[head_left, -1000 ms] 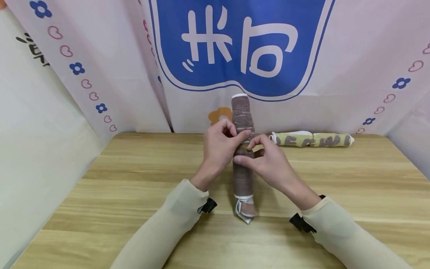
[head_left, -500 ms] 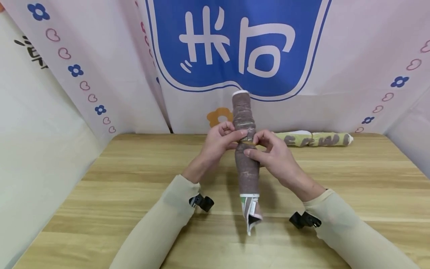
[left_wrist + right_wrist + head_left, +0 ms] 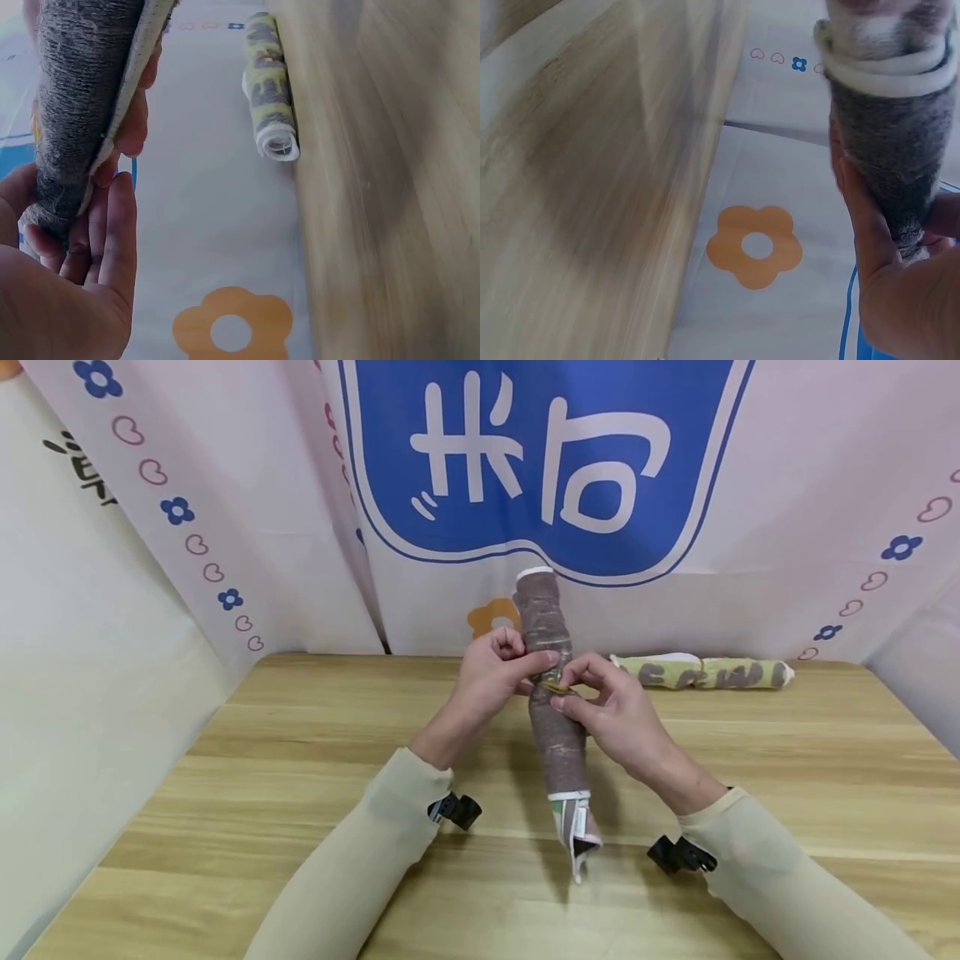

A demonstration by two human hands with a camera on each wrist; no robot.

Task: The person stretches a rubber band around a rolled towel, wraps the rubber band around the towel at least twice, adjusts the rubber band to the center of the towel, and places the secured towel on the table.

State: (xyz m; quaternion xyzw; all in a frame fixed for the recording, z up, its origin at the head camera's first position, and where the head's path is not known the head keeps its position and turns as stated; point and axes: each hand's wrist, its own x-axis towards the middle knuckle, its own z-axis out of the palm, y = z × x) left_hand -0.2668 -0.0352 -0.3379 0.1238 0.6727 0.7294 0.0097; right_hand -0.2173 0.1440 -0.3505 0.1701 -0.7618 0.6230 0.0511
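A rolled brown-grey towel (image 3: 558, 752) with white edging is held up over the table, its loose folded end pointing down toward me. My left hand (image 3: 487, 677) grips the roll near its middle, thumb on top and other fingers behind it. At the narrowed waist of the roll runs a thin yellowish rubber band (image 3: 553, 687). My right hand (image 3: 626, 718) pinches that band between thumb and forefinger, against the roll's right side. In the left wrist view, the left fingers (image 3: 120, 232) lie under the towel. The right wrist view shows its white edge, with the band hidden.
A second rolled towel (image 3: 663, 673), yellow-green with grey patches and tied at its middle, lies along the back edge of the wooden table (image 3: 300, 827). A printed curtain (image 3: 750, 610) hangs directly behind that edge.
The brown-grey roll has been raised off the table, and its lower end has swung to the right. The fingers of both hands have shifted around its middle, where the waist is now narrower.
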